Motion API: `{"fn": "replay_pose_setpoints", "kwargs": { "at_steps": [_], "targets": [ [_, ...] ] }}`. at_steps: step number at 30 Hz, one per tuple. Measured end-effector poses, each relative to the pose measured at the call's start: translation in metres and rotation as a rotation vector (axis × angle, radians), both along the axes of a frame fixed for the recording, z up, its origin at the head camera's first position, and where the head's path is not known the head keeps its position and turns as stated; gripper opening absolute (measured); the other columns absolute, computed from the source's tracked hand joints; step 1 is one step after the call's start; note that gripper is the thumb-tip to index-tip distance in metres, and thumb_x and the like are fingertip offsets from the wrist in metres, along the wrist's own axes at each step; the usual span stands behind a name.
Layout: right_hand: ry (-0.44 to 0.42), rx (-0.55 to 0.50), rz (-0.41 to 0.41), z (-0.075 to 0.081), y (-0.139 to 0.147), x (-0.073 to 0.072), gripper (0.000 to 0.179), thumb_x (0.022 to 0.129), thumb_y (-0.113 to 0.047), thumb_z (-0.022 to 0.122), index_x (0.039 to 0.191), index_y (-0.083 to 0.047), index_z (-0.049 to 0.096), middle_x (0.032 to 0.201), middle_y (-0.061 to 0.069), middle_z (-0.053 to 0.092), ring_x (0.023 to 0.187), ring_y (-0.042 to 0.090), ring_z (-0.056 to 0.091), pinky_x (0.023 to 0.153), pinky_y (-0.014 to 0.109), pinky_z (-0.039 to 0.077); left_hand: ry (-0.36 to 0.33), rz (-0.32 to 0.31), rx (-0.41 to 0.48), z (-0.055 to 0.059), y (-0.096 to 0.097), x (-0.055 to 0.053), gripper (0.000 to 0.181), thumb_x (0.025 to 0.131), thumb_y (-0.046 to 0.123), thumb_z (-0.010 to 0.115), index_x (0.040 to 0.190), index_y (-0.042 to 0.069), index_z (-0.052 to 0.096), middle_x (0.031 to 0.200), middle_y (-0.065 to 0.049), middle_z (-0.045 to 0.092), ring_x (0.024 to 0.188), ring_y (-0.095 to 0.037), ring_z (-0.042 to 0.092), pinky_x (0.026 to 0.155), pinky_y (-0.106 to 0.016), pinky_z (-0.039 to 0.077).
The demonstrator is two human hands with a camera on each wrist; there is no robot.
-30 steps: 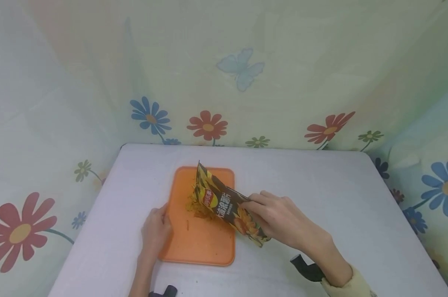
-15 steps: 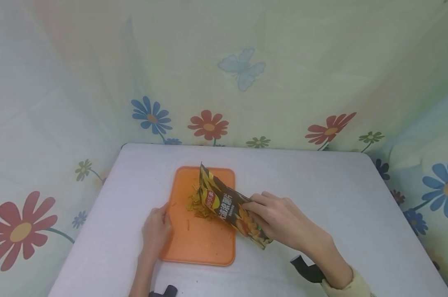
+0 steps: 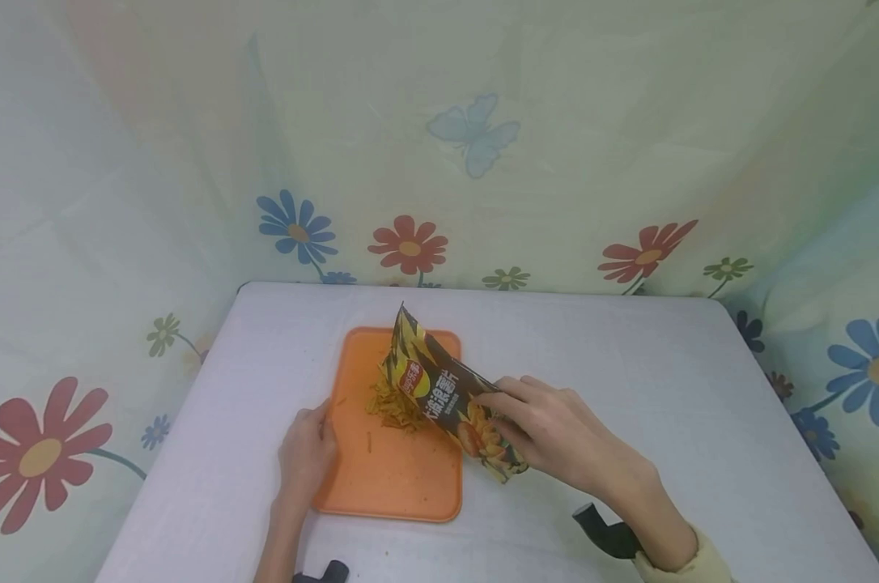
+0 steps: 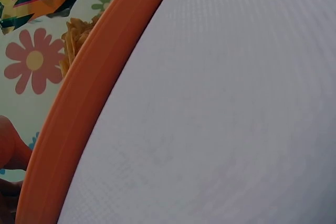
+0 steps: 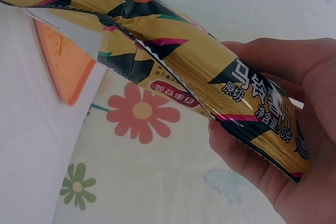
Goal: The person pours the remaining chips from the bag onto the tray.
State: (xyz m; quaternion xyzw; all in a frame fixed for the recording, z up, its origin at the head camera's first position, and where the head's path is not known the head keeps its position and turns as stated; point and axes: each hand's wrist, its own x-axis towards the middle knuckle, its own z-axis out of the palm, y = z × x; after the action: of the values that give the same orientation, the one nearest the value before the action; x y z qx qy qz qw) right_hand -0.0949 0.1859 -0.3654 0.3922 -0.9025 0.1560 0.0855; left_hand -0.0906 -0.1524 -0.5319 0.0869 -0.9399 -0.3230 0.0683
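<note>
My right hand [image 3: 556, 429] grips a black and yellow potato chip bag [image 3: 447, 397] by its lower half. The bag slants over an orange tray [image 3: 388, 486], its far end up and to the left above a heap of yellow chips [image 3: 396, 405]. Fingers and thumb wrap both sides of the bag in the right wrist view. My left hand [image 3: 307, 449] holds the left edge of the tray. In the left wrist view the tray's rim [image 4: 79, 98] crosses the frame, with part of the hand [image 4: 10, 145] beside it. The bag hides some of the chips.
The tray lies on a white-covered table [image 3: 592, 348]. A flowered curtain [image 3: 541, 162] hangs behind the table and at both sides. Dark wrist mounts [image 3: 605, 530] show near both wrists, and small crumbs are scattered on the tray.
The bag's far end has shifted slightly right and risen, and its front has turned more toward the head camera. More of the chip heap shows. My left hand and the tray keep their place.
</note>
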Motion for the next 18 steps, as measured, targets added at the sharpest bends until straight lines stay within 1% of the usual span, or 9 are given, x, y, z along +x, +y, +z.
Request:
{"fn": "replay_pose_setpoints", "kwargs": {
  "at_steps": [5,8,12,15,18],
  "targets": [
    [0.019,-0.018,-0.020,-0.003,0.001,0.002,0.035,0.080,-0.004,0.086,0.113,-0.013,0.076,0.101,-0.001,0.071,0.084,0.011,0.064,0.060,0.019,0.052,-0.008,-0.001,0.007,0.001,0.000,0.001,0.040,0.098,0.001,0.057,0.138,-0.003,0.062,0.096,-0.018,0.067,0.070,-0.018,0.053,0.058,-0.029,0.045],
    [0.052,-0.041,-0.027,-0.006,0.002,0.003,0.036,0.078,-0.002,0.086,0.111,-0.013,0.077,0.099,-0.002,0.071,0.081,0.009,0.062,0.057,0.017,0.049,-0.013,0.001,0.003,0.001,0.000,0.001,0.041,0.098,0.001,0.057,0.138,-0.003,0.062,0.097,-0.018,0.067,0.071,-0.018,0.053,0.059,-0.030,0.046],
    [0.093,-0.064,-0.045,-0.007,0.004,0.004,0.036,0.077,-0.001,0.086,0.110,-0.012,0.077,0.096,-0.001,0.070,0.077,0.008,0.061,0.054,0.017,0.047,-0.002,0.001,-0.001,0.001,-0.001,0.000,0.041,0.098,0.001,0.057,0.139,-0.002,0.061,0.099,-0.018,0.068,0.072,-0.019,0.055,0.060,-0.030,0.047],
    [0.108,-0.067,-0.080,-0.006,0.007,0.006,0.038,0.076,-0.002,0.088,0.110,-0.012,0.077,0.097,0.000,0.070,0.078,0.010,0.064,0.055,0.018,0.050,0.002,0.004,0.000,0.002,-0.001,-0.001,0.041,0.098,0.001,0.057,0.139,-0.002,0.061,0.099,-0.018,0.068,0.074,-0.020,0.056,0.061,-0.032,0.048],
    [0.108,-0.059,-0.122,-0.007,0.012,0.008,0.039,0.075,-0.003,0.089,0.111,-0.011,0.076,0.098,0.001,0.071,0.080,0.012,0.065,0.057,0.021,0.053,-0.011,0.003,0.001,0.003,-0.001,-0.001,0.041,0.098,0.002,0.056,0.139,-0.002,0.061,0.101,-0.019,0.068,0.075,-0.021,0.056,0.063,-0.033,0.049]
  ]
}}
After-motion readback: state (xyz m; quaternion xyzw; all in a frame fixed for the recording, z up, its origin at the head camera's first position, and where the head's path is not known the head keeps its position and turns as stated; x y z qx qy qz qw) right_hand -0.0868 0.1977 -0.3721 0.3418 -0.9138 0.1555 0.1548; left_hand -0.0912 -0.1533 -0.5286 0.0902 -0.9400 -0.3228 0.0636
